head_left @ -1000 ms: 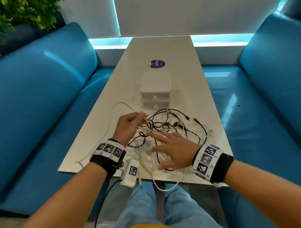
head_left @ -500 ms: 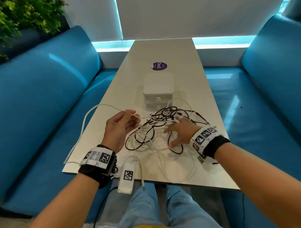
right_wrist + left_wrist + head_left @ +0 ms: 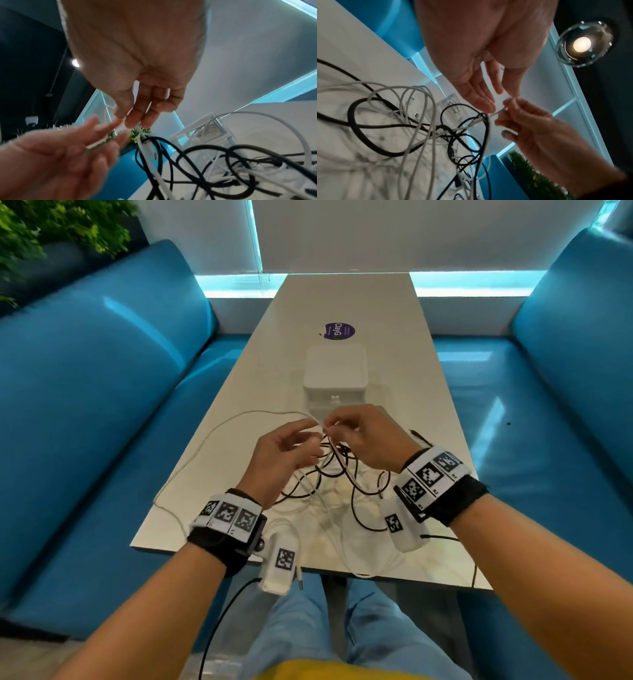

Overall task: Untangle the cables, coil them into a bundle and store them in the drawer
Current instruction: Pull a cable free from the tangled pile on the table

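Flanking a long white table (image 3: 342, 292), two blue sofas (image 3: 85, 405) fill most of the head view, with a green plant (image 3: 51, 220) behind the left one. On the table sits a small white drawer unit (image 3: 335, 378), closed, with a round purple sticker (image 3: 339, 331) beyond it. Just in front of the drawer unit lies the tangle of black and white cables (image 3: 342, 487), spread loosely over the near half of the tabletop; one white cable (image 3: 212, 436) loops far out toward the table's left edge, and another hangs over the near edge. Both hands are raised above the tangle, close together. The right hand (image 3: 366, 436) pinches a white cable strand between thumb and fingertips (image 3: 132, 120), lifting it with black loops hanging around it. The left hand (image 3: 284, 453) has its fingers loosely spread and relaxed beside that pinch; whether it holds any strand cannot be told, as its fingers are blurred. Each wrist carries a black strap with patterned markers.
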{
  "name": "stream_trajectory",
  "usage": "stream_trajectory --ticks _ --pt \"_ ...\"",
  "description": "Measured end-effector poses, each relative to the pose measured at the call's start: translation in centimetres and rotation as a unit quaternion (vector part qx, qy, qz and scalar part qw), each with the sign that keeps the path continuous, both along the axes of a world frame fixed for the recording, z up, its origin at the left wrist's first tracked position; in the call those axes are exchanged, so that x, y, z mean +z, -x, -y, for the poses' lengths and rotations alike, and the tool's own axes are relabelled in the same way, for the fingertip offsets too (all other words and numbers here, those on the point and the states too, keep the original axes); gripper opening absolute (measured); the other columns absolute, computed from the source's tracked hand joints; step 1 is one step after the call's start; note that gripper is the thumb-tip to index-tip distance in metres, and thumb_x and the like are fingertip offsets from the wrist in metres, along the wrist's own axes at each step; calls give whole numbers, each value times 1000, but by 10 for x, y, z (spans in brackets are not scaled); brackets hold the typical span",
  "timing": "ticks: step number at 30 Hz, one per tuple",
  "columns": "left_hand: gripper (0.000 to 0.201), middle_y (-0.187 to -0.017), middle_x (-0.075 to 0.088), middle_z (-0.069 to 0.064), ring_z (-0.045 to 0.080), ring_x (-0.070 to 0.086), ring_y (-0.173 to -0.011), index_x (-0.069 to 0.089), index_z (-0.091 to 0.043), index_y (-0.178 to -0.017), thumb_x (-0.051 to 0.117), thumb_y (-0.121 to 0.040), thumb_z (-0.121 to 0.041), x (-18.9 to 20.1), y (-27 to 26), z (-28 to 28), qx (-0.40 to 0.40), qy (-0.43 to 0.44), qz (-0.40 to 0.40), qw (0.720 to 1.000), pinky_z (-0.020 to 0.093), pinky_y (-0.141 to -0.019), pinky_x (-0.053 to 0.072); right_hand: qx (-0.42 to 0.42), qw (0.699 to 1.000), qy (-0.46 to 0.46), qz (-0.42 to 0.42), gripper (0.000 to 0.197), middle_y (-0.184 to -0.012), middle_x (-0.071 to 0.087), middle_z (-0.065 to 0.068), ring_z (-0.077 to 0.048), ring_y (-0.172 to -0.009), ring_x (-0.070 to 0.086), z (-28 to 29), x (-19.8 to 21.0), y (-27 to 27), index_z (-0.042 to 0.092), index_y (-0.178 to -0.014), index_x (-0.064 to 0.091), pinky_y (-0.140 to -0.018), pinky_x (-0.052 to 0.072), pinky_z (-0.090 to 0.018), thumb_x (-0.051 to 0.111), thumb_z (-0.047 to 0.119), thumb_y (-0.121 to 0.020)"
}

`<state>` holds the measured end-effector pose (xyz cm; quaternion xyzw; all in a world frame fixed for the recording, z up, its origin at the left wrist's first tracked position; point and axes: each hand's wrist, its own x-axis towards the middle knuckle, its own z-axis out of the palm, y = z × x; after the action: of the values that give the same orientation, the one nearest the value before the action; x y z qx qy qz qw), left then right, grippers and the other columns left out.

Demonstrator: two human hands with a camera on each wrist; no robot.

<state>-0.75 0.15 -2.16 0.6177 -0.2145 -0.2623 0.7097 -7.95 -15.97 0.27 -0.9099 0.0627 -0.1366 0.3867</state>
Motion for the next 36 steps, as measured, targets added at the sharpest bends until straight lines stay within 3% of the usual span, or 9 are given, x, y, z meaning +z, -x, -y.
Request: stream_trajectory --ticks 3,6,13,15,21,25,29,33,36 --pt "33 -105 66 5 15 64 -79 65 -25 -109 69 -84 -3 -2 2 3 -40 -105 112 987 21 -68 53 -16 1000 -9 21 12 -73 67 4 -11 -73 64 1 5 2 19 -88 67 -76 49 -25 57 16 -94" --pt "29 -107 67 2 17 63 -81 69 -24 -100 70 -82 -1 -9 2 -19 -78 -166 232 955 24 -74 54 -73 997 -26 18 14 -70 68 7 -15 -75 68 17 6 2 20 -86 65 -79 54 -33 55 18 -95" --pt "52 -109 52 -13 2 50 -92 70 -34 -102 55 -73 6 -56 16 -81 -343 -380 403 758 27 -82 48 -84 993 -85 -12 18 -72 71 0 -14 -73 69 21 -9 -11 24 -80 62 -77 54 -29 55 17 -95" --pt "50 -112 44 -12 5 46 -95 70 -34 -105 59 -72 3 -64 20 -77 -360 -391 408 742 33 -84 49 -88 991 -101 -14 19 -71 70 0 -13 -71 68 14 -10 -14 25 -79 61 -73 50 -25 55 17 -95" --pt "15 -107 52 -8 7 40 -98 74 -28 -90 75 -77 -35 -66 19 -63 -325 -363 440 754 29 -84 42 -67 992 -100 -28 17 -77 71 -5 -15 -74 68 5 -8 -13 23 -81 61 -68 47 -25 54 21 -96" --pt "8 -94 61 -5 14 53 -94 61 -25 -91 62 -91 -33 -55 16 -57 -189 -273 381 863 41 -91 44 -65 986 -153 28 15 -73 67 -5 -8 -63 65 9 6 -8 19 -87 58 -55 44 -18 49 17 -99" --pt "12 -71 45 -3 12 43 -62 45 -23 -88 49 -98 -19 -16 20 -30 16 -135 242 961 37 -67 44 -60 984 -161 48 13 -71 65 -4 -3 -61 63 11 16 -5 13 -95 58 -52 42 -17 46 15 -100" --pt "25 -58 33 -14 0 32 -47 59 -18 -109 69 -86 -17 17 16 13 93 -100 210 968 14 -50 31 -33 986 -156 58 11 -71 65 -3 -6 -66 65 4 17 -3 12 -96 58 -59 45 -14 47 13 -100" --pt "28 -40 36 -16 1 34 -41 69 -16 -111 70 -85 -24 17 14 36 81 -113 207 968 15 -49 29 -33 986 -147 73 13 -73 65 -4 -19 -75 67 4 18 0 10 -96 58 -62 48 -20 47 13 -100"
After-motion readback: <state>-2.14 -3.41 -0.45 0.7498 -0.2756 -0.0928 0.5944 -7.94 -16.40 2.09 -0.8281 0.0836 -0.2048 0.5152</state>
